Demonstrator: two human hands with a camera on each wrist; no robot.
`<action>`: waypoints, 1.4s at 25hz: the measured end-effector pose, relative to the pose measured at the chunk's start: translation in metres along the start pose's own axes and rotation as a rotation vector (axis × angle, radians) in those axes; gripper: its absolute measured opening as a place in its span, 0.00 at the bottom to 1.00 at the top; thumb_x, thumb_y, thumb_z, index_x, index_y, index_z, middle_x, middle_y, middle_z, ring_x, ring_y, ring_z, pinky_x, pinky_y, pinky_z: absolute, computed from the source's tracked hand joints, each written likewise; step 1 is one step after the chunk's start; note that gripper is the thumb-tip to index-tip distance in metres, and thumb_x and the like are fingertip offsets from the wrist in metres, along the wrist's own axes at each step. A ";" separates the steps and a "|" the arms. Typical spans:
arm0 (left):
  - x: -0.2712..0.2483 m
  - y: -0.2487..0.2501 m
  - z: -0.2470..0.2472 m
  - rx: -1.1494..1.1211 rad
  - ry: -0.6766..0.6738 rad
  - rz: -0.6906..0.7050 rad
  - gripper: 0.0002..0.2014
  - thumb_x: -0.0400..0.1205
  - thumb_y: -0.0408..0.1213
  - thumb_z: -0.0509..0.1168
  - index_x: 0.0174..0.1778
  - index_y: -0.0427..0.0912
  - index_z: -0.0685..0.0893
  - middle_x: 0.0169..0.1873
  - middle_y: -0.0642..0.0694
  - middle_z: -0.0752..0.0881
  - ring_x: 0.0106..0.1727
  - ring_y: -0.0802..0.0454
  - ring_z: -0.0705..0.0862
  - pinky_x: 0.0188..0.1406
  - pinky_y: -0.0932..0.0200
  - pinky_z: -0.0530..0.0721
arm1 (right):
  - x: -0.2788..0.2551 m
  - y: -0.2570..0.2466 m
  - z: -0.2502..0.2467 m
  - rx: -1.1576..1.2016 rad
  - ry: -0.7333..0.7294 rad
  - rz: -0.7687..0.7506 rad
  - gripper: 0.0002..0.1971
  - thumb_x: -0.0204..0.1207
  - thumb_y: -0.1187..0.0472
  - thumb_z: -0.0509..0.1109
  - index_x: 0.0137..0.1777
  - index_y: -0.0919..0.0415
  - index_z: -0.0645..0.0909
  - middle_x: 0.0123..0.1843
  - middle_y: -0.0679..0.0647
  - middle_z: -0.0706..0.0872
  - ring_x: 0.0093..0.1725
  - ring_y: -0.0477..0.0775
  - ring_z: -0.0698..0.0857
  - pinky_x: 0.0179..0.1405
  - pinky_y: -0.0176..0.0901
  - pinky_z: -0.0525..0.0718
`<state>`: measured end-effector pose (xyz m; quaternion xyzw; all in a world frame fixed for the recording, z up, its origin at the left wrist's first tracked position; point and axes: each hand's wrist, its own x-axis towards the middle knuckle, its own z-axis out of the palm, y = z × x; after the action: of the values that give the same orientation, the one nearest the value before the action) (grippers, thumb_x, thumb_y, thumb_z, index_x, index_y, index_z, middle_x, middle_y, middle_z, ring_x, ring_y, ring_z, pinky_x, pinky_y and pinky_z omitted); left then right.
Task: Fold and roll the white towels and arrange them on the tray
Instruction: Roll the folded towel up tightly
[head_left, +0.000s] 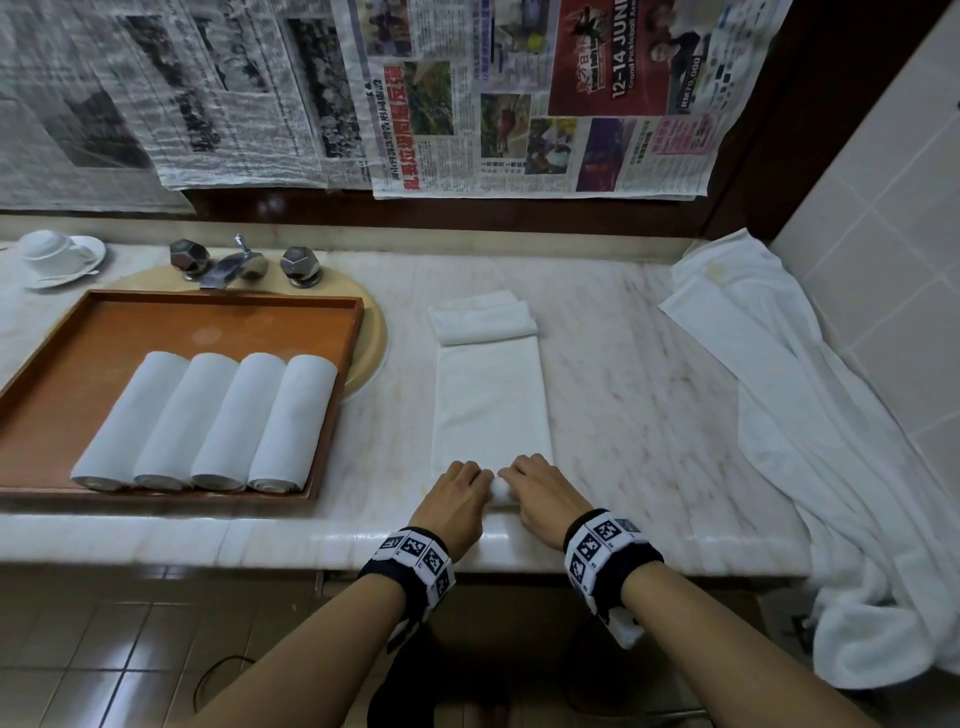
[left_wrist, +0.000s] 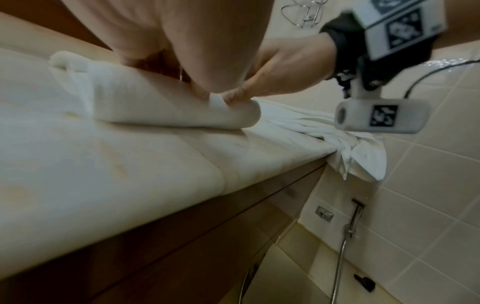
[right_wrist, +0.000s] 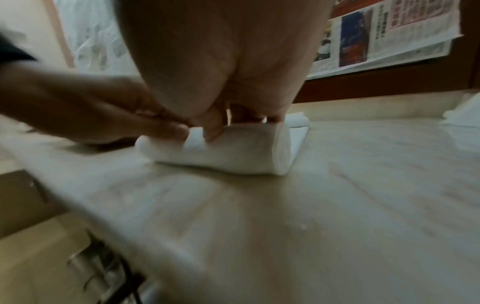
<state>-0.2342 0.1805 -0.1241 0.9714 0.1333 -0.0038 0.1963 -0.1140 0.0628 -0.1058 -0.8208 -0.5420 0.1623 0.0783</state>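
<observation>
A white towel (head_left: 491, 400) folded into a long strip lies on the marble counter, its near end wound into a small roll (left_wrist: 166, 107) (right_wrist: 233, 150). My left hand (head_left: 457, 499) and right hand (head_left: 540, 493) sit side by side on that roll, fingers curled over it and thumbs tucked behind. A second folded white towel (head_left: 483, 317) lies at the strip's far end. The wooden tray (head_left: 62, 415) on the left holds several rolled towels (head_left: 208, 421) in a row.
A big loose white cloth (head_left: 810, 415) drapes over the counter's right end and hangs down. Taps (head_left: 239, 262) and a basin rim sit behind the tray, a cup and saucer (head_left: 57, 254) at far left. Newspaper (head_left: 519, 104) covers the wall.
</observation>
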 end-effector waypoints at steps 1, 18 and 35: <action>0.004 -0.001 -0.001 0.005 -0.009 -0.004 0.15 0.78 0.23 0.58 0.58 0.34 0.80 0.53 0.40 0.80 0.54 0.42 0.75 0.57 0.52 0.76 | -0.005 -0.006 0.005 -0.041 0.101 0.000 0.25 0.72 0.74 0.65 0.71 0.64 0.75 0.65 0.58 0.78 0.65 0.60 0.76 0.67 0.48 0.75; 0.012 -0.006 0.012 -0.067 0.217 0.069 0.17 0.73 0.25 0.72 0.57 0.36 0.83 0.50 0.42 0.82 0.51 0.45 0.79 0.55 0.59 0.78 | 0.011 0.010 -0.001 -0.002 0.013 -0.054 0.27 0.73 0.74 0.61 0.73 0.62 0.70 0.67 0.57 0.76 0.66 0.59 0.74 0.72 0.47 0.67; 0.016 -0.011 0.023 -0.082 0.258 0.092 0.20 0.69 0.21 0.65 0.57 0.34 0.83 0.51 0.40 0.83 0.52 0.44 0.77 0.57 0.57 0.76 | 0.012 -0.001 0.011 -0.043 0.219 0.069 0.23 0.69 0.74 0.67 0.65 0.63 0.78 0.60 0.58 0.80 0.61 0.60 0.78 0.65 0.47 0.75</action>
<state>-0.2204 0.1858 -0.1506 0.9601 0.1128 0.1357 0.2169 -0.1140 0.0739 -0.1181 -0.8533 -0.5050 0.0623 0.1138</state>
